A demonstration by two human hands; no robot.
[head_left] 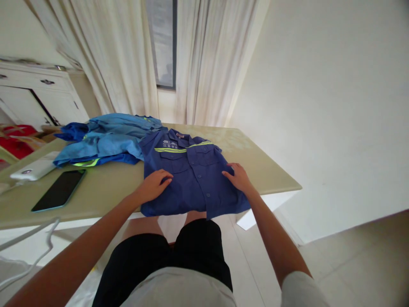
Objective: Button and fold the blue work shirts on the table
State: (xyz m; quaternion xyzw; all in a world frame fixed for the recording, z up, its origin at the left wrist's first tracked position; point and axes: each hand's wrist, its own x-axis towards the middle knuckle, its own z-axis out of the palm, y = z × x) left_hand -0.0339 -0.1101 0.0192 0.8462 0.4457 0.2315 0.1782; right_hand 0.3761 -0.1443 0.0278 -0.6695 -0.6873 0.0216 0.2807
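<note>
A dark blue work shirt [194,183] lies face up on the table, its collar pointing away from me. It has a reflective yellow stripe across the chest, two pockets, a button front and white printing on one side. The lower hem hangs slightly over the table's near edge. My left hand [156,184] rests on the shirt's left side, palm down with the fingers stretched out. On the opposite side edge lies my right hand [239,177], its thumb spread from the fingers. Neither hand grips the cloth.
Crumpled light blue and blue clothes [111,136] are heaped on the table [268,175] at the left. Nearer me lie a dark phone [59,190] and a white device [35,167] with a cable [47,238]. Curtains [111,55] hang behind; a white wall [326,106] stands right.
</note>
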